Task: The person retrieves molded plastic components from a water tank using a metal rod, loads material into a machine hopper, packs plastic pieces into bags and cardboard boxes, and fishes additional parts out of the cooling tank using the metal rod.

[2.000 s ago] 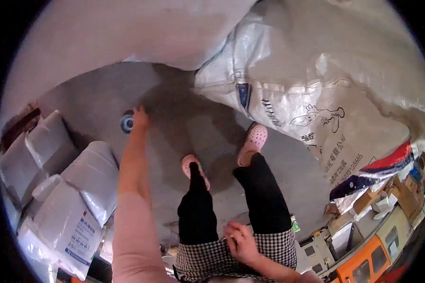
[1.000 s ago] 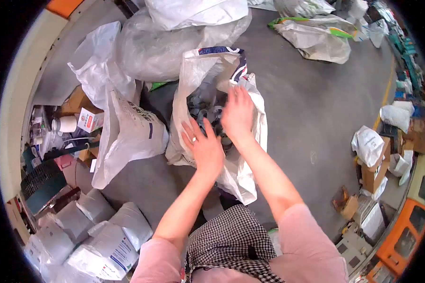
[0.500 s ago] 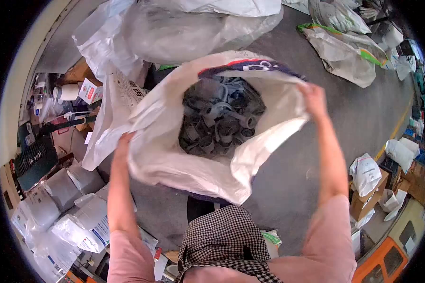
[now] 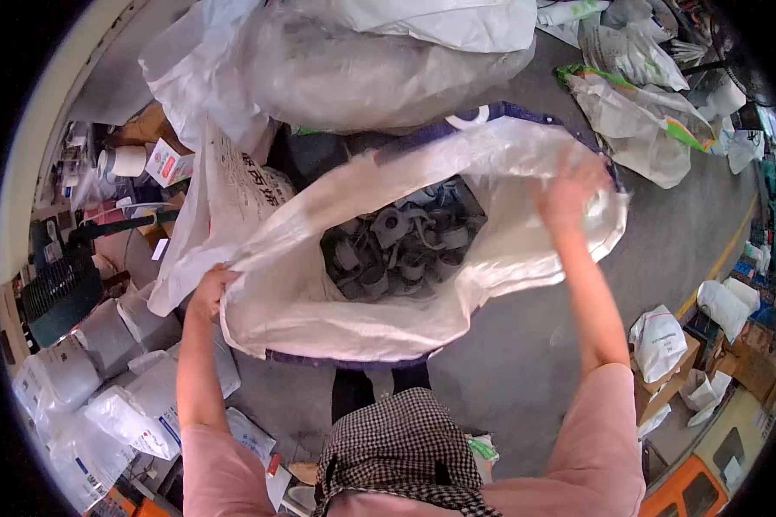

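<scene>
A large white woven sack [image 4: 353,327] with a dark blue band at its rim gapes wide in front of me. Inside lie several dark grey plastic parts [image 4: 405,246], some of them ring-shaped. My left hand [image 4: 213,289] is closed on the sack's left rim, thumb on top. At the right side of the opening, my right hand [image 4: 571,191] is against the inner face of the sack; motion blurs it, but its fingers look spread.
Large translucent plastic bags [image 4: 379,65] lie beyond the sack. A white printed sack [image 4: 233,194] stands at left, above wrapped white packages [image 4: 65,375]. Flattened sacks [image 4: 634,121] lie at upper right. A cardboard box [image 4: 664,375] holding a white bag is at right.
The sack's mouth has widened to the right and its near edge has flattened. My right hand has gone from gripping the right rim to spread fingers inside it. My left hand has moved slightly down.
</scene>
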A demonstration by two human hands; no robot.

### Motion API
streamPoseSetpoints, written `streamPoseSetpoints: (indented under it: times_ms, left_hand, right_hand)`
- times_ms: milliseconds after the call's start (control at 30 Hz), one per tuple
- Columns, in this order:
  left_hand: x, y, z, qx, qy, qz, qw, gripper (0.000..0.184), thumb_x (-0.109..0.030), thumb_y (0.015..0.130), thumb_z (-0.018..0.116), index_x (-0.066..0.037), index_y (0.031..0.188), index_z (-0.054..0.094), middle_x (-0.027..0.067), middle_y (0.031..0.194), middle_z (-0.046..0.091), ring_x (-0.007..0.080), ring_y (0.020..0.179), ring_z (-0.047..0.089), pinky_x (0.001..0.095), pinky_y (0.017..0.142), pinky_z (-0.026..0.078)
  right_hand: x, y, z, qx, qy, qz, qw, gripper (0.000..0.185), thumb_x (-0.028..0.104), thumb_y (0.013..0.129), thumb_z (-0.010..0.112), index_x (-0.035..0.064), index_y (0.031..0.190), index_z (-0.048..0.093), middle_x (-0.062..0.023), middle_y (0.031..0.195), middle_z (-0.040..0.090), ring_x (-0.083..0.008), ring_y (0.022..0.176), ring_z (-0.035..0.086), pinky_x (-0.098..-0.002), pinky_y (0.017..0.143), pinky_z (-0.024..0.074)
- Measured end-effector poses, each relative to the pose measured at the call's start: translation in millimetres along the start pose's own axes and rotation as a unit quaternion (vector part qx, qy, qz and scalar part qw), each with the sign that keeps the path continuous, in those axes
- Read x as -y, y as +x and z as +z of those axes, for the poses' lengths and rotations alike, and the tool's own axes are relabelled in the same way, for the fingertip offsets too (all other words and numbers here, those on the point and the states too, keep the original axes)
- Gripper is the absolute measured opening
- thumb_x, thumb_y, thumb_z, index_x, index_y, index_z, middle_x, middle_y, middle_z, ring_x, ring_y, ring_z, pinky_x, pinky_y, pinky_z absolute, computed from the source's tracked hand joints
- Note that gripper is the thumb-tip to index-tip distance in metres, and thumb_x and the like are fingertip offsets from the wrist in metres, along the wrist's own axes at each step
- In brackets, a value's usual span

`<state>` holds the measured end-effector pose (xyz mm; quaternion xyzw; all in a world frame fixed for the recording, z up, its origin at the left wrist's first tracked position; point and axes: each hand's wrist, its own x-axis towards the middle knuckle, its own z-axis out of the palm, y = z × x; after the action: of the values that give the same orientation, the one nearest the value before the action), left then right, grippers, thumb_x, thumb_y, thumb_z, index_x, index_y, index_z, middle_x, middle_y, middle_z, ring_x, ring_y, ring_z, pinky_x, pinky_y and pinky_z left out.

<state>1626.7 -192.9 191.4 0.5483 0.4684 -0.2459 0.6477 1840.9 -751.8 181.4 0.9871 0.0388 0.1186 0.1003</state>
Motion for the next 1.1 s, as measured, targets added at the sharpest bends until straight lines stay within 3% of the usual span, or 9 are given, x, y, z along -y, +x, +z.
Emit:
streamPoseSetpoints:
  times_ms: [267, 333, 400, 467, 567, 633, 833, 933, 1100]
  left_hand:
    - [-9, -12, 38, 0.065, 0.14, 0.013, 0.988, 0.058, -0.011, 0.067, 0.07, 0.007, 0.117, 0.045, 0.0157, 0.11, 0.054, 0.0206, 0.091, 0.058, 0.0315, 0.076, 0.047]
    - [-26, -24, 51, 0.075, 0.175, -0.058, 0.98, 0.063, -0.013, 0.066, 0.07, 0.007, 0.119, 0.042, 0.0193, 0.113, 0.053, 0.0228, 0.098, 0.055, 0.0356, 0.084, 0.044]
    - [-33, -49, 104, -0.295, 0.724, 0.1, 0.615, 0.067, -0.015, 0.065, 0.071, 0.002, 0.123, 0.041, 0.024, 0.122, 0.045, 0.0273, 0.112, 0.046, 0.041, 0.094, 0.036]
    - [-18, -53, 158, -0.24, 0.73, 0.386, 0.511, 0.07, -0.018, 0.063, 0.071, -0.005, 0.126, 0.041, 0.0228, 0.13, 0.036, 0.0311, 0.124, 0.031, 0.0462, 0.101, 0.024]
    - [-21, -23, 264, -0.123, 0.641, 0.5, 0.569, 0.082, -0.026, 0.064, 0.071, -0.008, 0.133, 0.029, 0.018, 0.135, 0.03, 0.0317, 0.13, 0.02, 0.0547, 0.103, 0.011]
    - [-29, 42, 280, -0.098, 0.598, 0.639, 0.474, 0.084, -0.032, 0.065, 0.07, -0.009, 0.133, 0.027, 0.0172, 0.12, 0.047, 0.028, 0.119, 0.039, 0.048, 0.1, 0.025]
    - [-43, 95, 285, -0.057, 0.49, 0.527, 0.692, 0.027, -0.029, 0.078, 0.061, -0.007, 0.094, 0.061, 0.0102, 0.068, 0.061, 0.0226, 0.063, 0.059, 0.0321, 0.063, 0.046]
    - [-50, 67, 280, 0.044, 0.423, 0.374, 0.824, 0.029, -0.026, 0.083, 0.057, -0.002, 0.067, 0.062, 0.0099, 0.059, 0.058, 0.0224, 0.057, 0.056, 0.0316, 0.059, 0.045]
    - [-68, 32, 258, 0.14, 0.426, 0.312, 0.838, 0.028, -0.021, 0.084, 0.058, 0.002, 0.069, 0.063, 0.0041, 0.057, 0.058, 0.0126, 0.051, 0.049, 0.0293, 0.052, 0.042]
  right_hand:
    - [119, 27, 80, -0.006, 0.008, -0.343, 0.939, 0.059, 0.025, 0.076, 0.058, 0.0182, 0.131, 0.038, -0.0184, 0.134, 0.034, -0.0363, 0.125, 0.029, -0.0581, 0.098, 0.0233]
    - [144, 36, 88, 0.395, 0.228, -0.2, 0.867, 0.042, 0.023, 0.081, 0.051, 0.0105, 0.121, 0.049, -0.0197, 0.117, 0.051, -0.0316, 0.108, 0.049, -0.0437, 0.09, 0.0394]
    - [159, 26, 105, 0.385, 0.39, -0.207, 0.81, 0.03, 0.021, 0.08, 0.051, 0.0016, 0.102, 0.059, -0.0215, 0.097, 0.059, -0.0349, 0.087, 0.057, -0.0402, 0.075, 0.0446]
    - [176, 23, 97, 0.393, 0.47, -0.266, 0.744, 0.031, 0.02, 0.082, 0.05, 0.0028, 0.106, 0.057, -0.0214, 0.101, 0.057, -0.0363, 0.095, 0.053, -0.0385, 0.08, 0.0426]
    - [207, 17, 61, 0.373, 0.555, -0.314, 0.674, 0.028, 0.022, 0.079, 0.054, 0.0018, 0.097, 0.058, -0.0198, 0.092, 0.059, -0.0357, 0.085, 0.055, -0.0401, 0.074, 0.0434]
    - [193, 5, 40, 0.276, 0.573, -0.297, 0.712, 0.026, 0.021, 0.075, 0.057, 0.0058, 0.096, 0.058, -0.0173, 0.087, 0.061, -0.0333, 0.079, 0.057, -0.0405, 0.07, 0.0452]
    - [71, -88, -36, 0.052, 0.182, -0.164, 0.968, 0.054, 0.022, 0.073, 0.062, 0.0136, 0.124, 0.044, -0.0124, 0.136, 0.031, -0.0286, 0.126, 0.029, -0.0604, 0.093, 0.0256]
    - [1, -116, 17, -0.045, 0.009, -0.127, 0.991, 0.058, 0.022, 0.067, 0.064, 0.0192, 0.123, 0.047, -0.0143, 0.143, 0.017, -0.037, 0.132, 0.011, -0.0724, 0.091, 0.0086]
    - [-13, -58, 43, 0.114, 0.079, 0.077, 0.987, 0.058, 0.042, 0.069, 0.065, 0.0224, 0.121, 0.049, -0.0232, 0.142, 0.01, -0.0516, 0.126, 0.006, -0.0704, 0.092, 0.0161]
